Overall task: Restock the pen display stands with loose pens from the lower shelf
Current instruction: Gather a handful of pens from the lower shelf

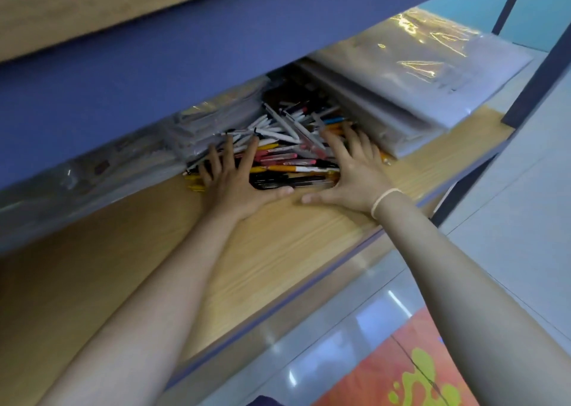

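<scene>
Reaching under the upper shelf, we press our left hand (230,180) and right hand (352,170) flat, fingers spread, gripping nothing yet — bracketing the loose pens (290,149) heaped between our palms on the lower shelf (278,251), apparently to corral a bundle.

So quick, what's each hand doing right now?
Left hand: open, fingers spread flat on the pen pile.
Right hand: open, spread on the pile too.
</scene>
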Tool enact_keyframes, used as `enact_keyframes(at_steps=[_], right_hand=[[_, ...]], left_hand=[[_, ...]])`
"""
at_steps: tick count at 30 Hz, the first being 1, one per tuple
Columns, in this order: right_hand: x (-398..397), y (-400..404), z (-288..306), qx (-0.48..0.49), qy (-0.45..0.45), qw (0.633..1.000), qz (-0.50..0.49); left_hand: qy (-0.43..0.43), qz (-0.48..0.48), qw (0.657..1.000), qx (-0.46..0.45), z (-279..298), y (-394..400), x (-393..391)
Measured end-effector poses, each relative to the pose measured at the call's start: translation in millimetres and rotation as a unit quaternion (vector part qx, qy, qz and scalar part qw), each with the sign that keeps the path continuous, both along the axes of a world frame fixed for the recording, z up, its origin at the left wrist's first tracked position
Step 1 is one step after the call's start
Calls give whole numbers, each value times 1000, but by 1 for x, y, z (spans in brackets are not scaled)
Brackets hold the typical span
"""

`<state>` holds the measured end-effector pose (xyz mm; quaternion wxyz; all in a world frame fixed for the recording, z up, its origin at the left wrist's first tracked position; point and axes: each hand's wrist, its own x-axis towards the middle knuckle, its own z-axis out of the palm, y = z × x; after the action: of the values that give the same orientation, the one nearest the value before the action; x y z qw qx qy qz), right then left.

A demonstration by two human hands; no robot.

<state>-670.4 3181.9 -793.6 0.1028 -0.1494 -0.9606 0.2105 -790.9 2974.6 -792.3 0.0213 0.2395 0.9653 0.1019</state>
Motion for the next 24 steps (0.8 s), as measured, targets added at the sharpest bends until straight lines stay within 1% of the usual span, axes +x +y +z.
enact_keyframes(at_steps=[3,7,10,11,12,14,15,17,20,24], right_hand=[[-2,0,-3,40,22,999,-24],[-7,5,-2,62,41,996,-58],[-8,7,-4,109,60,991,-59],[-8,7,-3,117,60,990,-55],[-8,7,-2,116,55,990,-51],[-8,9,1,100,39,994,-34],[-8,10,2,90,31,995,-22],[-9,14,3,71,21,997,1],[-11,20,5,62,28,998,11],[-16,22,0,94,36,995,7]], left_hand=[[10,-14,1000,9,0,8,-1],[65,-69,994,44,-1,14,1],[116,-62,990,47,-1,17,-1],[115,-54,991,40,0,19,-2],[94,-47,994,31,2,20,-3],[24,-43,999,7,5,23,-7],[3,-46,999,-7,7,24,-10],[2,-61,998,-29,13,23,-19],[15,-68,998,-13,16,20,-25],[-19,-64,998,16,11,26,-19]])
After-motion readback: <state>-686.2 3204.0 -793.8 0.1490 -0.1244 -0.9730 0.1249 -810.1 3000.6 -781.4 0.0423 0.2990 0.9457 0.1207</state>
